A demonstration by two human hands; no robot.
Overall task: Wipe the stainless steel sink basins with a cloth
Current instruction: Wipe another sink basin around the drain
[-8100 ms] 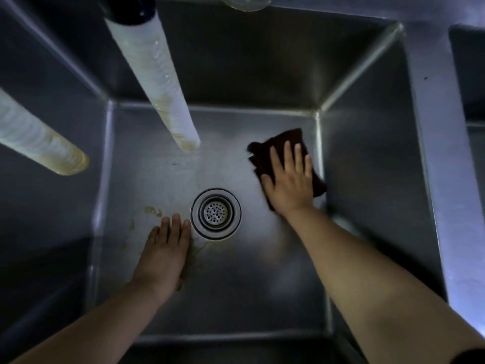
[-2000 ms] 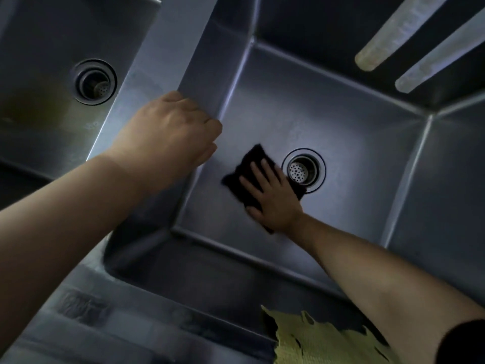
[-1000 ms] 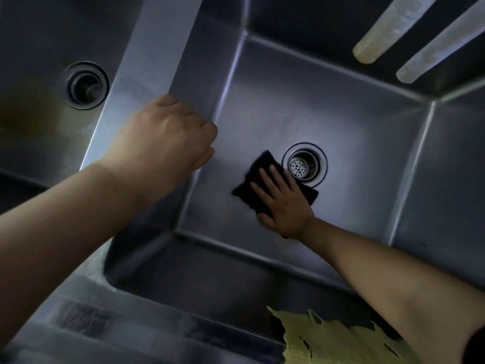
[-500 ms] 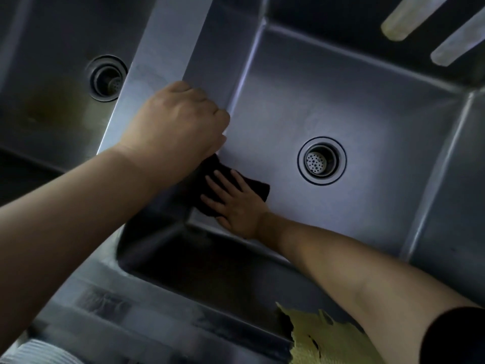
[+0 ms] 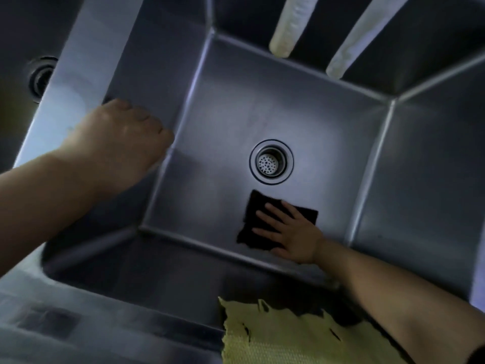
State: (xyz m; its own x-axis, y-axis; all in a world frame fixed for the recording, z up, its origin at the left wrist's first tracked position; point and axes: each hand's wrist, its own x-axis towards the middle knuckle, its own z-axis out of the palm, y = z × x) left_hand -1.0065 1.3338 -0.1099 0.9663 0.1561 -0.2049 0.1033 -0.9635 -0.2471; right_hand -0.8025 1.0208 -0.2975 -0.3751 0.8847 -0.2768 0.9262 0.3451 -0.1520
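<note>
Right hand [image 5: 294, 233] fingers [image 5: 273, 210] straight and spread, pressed flat on the dark square cloth [image 5: 278, 223], nothing curled round it. Flat palm likely to keep the whole cloth loaded against the steel while wiping. Cloth lies on the floor of the deep stainless steel sink basin [image 5: 228, 114], just on the near side of the round perforated drain strainer [image 5: 271, 162], close to but apart from it, near the front wall seam.

Left hand [image 5: 118, 143] fingers curled over the edge of the steel divider [image 5: 86, 61] between basins, gripping it; fingertips hidden on the far side. Probably bracing body weight to reach down into the deep basin.

Second basin to the left, only its drain [image 5: 39, 80] partly visible, dim. Two pale ribbed hose ends [image 5: 287, 24] hang above the back wall, not touching the floor. Frayed yellow mesh cloth [image 5: 288, 337] draped at the front rim, near the right forearm, unused.

Judgement: mid-wipe on the basin floor; walls and the other basin seemingly left to do.
</note>
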